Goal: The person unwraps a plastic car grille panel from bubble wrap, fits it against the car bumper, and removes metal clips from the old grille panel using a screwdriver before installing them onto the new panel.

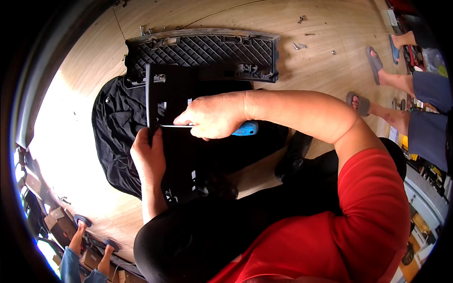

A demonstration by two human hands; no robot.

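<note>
My right hand [214,115] is closed round the blue handle of a screwdriver [246,128], forefinger stretched along its thin shaft. The shaft points left, its tip at the inner side of the raised edge of a black plastic panel [181,89]. That panel stands in front of me and has several small cut-outs. With thumb and fingers, my left hand [149,150] grips the panel's left edge, just below the screwdriver's tip. Beneath lies a crumpled black cloth [120,137]. What the tip touches is too small to make out.
Beyond the cloth lies a black ribbed plastic panel [203,52]. Loose screws [299,46] are scattered on the wooden floor [325,66]. At the right, a person's sandalled feet [375,63] stand near shelves of parts; another person's feet [82,220] and cardboard boxes [59,224] are at the lower left.
</note>
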